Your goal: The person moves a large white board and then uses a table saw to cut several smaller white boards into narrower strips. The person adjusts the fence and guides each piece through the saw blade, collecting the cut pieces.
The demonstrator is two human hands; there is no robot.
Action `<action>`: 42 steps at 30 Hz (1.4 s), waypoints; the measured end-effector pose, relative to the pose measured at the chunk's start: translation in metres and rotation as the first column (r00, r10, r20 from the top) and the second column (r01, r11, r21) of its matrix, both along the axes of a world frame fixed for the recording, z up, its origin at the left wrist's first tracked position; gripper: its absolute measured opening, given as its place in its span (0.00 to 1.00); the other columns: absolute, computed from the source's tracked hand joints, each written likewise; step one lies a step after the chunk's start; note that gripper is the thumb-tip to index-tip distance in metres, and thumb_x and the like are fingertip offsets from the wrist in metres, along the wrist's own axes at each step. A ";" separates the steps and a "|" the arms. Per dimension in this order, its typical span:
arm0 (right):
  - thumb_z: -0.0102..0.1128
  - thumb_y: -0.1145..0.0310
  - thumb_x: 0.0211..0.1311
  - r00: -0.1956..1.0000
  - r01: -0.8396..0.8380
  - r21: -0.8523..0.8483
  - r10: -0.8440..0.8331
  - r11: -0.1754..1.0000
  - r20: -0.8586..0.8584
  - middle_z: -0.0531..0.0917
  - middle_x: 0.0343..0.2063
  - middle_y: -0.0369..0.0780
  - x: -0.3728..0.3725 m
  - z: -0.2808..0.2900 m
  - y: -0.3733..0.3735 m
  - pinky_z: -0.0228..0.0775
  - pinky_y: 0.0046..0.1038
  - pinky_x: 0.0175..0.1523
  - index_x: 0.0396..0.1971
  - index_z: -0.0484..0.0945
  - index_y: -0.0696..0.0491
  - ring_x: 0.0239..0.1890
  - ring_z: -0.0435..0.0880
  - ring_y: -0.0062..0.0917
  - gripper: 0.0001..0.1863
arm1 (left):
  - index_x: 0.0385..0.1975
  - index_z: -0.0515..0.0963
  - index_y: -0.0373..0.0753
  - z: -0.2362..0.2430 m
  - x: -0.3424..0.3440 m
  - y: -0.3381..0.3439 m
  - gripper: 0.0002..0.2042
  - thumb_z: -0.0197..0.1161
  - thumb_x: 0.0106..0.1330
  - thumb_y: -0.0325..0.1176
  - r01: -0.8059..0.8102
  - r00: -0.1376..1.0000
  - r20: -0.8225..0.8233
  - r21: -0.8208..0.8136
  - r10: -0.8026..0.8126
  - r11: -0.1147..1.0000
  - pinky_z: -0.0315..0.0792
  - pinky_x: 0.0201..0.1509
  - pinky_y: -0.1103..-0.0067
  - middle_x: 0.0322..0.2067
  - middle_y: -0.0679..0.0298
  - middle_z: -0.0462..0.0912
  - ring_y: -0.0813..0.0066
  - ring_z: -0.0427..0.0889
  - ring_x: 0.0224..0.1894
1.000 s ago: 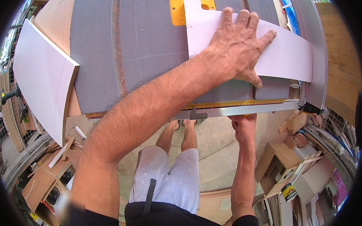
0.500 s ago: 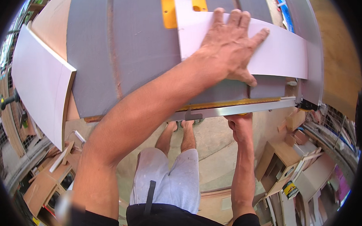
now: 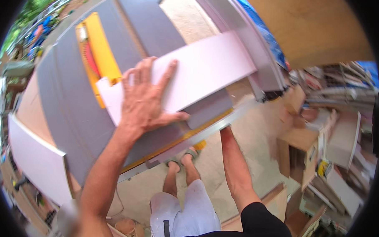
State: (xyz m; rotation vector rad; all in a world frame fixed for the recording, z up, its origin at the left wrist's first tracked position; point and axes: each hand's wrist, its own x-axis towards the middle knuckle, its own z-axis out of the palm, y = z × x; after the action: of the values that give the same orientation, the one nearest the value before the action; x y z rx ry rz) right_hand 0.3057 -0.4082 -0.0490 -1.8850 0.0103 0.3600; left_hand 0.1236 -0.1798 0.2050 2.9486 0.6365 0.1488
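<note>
Broadly, a grey metal saw table (image 3: pixel 67 101) is filling the upper left, its bare surface stretching leftward toward a leaning white panel with a pale edge (image 3: pixel 36 155). Along its near edge, a yellow measuring strip (image 3: pixel 182 137) is running beside a silver metal rail (image 3: pixel 208 129); a narrow grey band is showing between that strip and the white flat board (image 3: pixel 212 65). Past the board's far edge, pale ground is showing between the table and a long silver-grey metal fence (image 3: pixel 258 50). Below the rail, concrete floor (image 3: pixel 204 158) is lying open around the person's legs.

The board is lying flat under the left hand (image 3: pixel 143 98), its right end reaching the fence, its notched left end beside a yellow slotted insert plate (image 3: pixel 102 46) and red saw blade (image 3: pixel 90 58). The left hand is pressing palm-down, fingers spread, grasping nothing, near the board's left end. The right forearm (image 3: pixel 236 162) is disappearing beneath the rail, hiding its hand; I cannot tell its grip.
</note>
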 end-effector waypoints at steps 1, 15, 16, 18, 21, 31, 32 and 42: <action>0.69 0.49 0.78 1.000 -0.021 -0.030 0.021 0.999 0.006 0.88 0.51 0.41 0.003 -0.011 0.005 0.83 0.40 0.54 0.67 0.80 0.55 0.53 0.88 0.31 0.30 | 0.90 0.61 0.58 0.001 0.000 0.001 0.73 0.75 0.38 0.88 0.017 1.000 -0.008 -0.013 -0.017 1.000 0.50 0.86 0.43 0.78 0.38 0.62 0.38 0.59 0.83; 0.71 0.51 0.79 0.963 -0.270 -0.284 0.263 0.920 -0.064 0.89 0.60 0.42 0.037 -0.077 -0.050 0.81 0.41 0.65 0.67 0.81 0.56 0.62 0.88 0.33 0.28 | 0.91 0.57 0.58 0.008 -0.005 0.004 0.68 0.70 0.50 0.88 0.041 0.999 -0.014 -0.144 -0.044 0.989 0.45 0.86 0.44 0.78 0.40 0.61 0.40 0.57 0.83; 0.71 0.52 0.79 0.955 -0.295 -0.312 0.290 0.903 -0.062 0.89 0.60 0.42 0.036 -0.078 -0.056 0.81 0.41 0.66 0.67 0.82 0.56 0.63 0.88 0.33 0.28 | 0.91 0.57 0.58 0.009 -0.005 0.005 0.68 0.70 0.50 0.88 0.022 0.997 -0.069 -0.130 -0.031 0.991 0.45 0.86 0.44 0.78 0.40 0.61 0.40 0.56 0.83; 0.71 0.52 0.79 0.899 -0.423 -0.429 0.431 0.798 -0.084 0.89 0.61 0.42 0.026 -0.066 -0.070 0.81 0.41 0.67 0.67 0.82 0.56 0.64 0.88 0.33 0.28 | 0.91 0.57 0.58 0.013 -0.005 0.006 0.68 0.70 0.49 0.88 0.025 0.997 -0.064 -0.146 -0.035 0.989 0.45 0.86 0.44 0.78 0.40 0.61 0.41 0.56 0.84; 0.71 0.53 0.79 0.569 -0.778 -0.495 0.769 0.388 -0.291 0.89 0.63 0.42 -0.002 0.004 -0.087 0.80 0.41 0.69 0.67 0.82 0.56 0.66 0.88 0.34 0.28 | 0.91 0.57 0.58 0.016 -0.006 0.005 0.70 0.70 0.46 0.89 0.022 0.998 -0.061 -0.146 -0.032 0.989 0.44 0.87 0.43 0.80 0.41 0.60 0.41 0.56 0.85; 0.85 0.40 0.57 -0.034 -0.824 -0.494 0.847 0.276 0.530 0.73 0.80 0.51 0.003 0.302 0.084 0.63 0.49 0.84 0.83 0.72 0.43 0.83 0.70 0.47 0.55 | 0.88 0.62 0.44 0.016 -0.038 -0.048 0.58 0.80 0.61 0.67 -0.170 0.969 0.160 -0.137 0.191 0.976 0.48 0.89 0.41 0.85 0.37 0.55 0.36 0.52 0.89; 0.84 0.30 0.53 -0.158 -0.697 -0.679 0.873 0.232 0.461 0.65 0.85 0.52 0.002 0.297 0.108 0.53 0.55 0.89 0.88 0.65 0.39 0.87 0.62 0.51 0.64 | 0.87 0.64 0.41 0.013 -0.054 -0.075 0.55 0.82 0.63 0.61 -0.226 0.939 0.220 -0.184 0.264 0.957 0.53 0.88 0.42 0.85 0.37 0.58 0.36 0.55 0.88; 0.68 0.07 0.45 -0.454 -0.486 -0.869 0.877 -0.093 0.160 0.58 0.84 0.58 -0.005 0.268 0.109 0.31 0.76 0.88 0.90 0.57 0.30 0.88 0.50 0.63 0.74 | 0.63 0.87 0.43 -0.213 -0.385 -0.179 0.15 0.67 0.82 0.38 -0.417 -0.110 -0.184 -0.883 0.977 -0.213 0.85 0.54 0.68 0.53 0.65 0.91 0.67 0.89 0.55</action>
State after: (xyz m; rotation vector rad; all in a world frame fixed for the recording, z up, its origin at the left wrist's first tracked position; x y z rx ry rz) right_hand 0.3007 -0.2996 0.2192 -1.8204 -2.5353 0.3145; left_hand -0.2613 -0.3583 -0.0082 0.8132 1.8506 0.7647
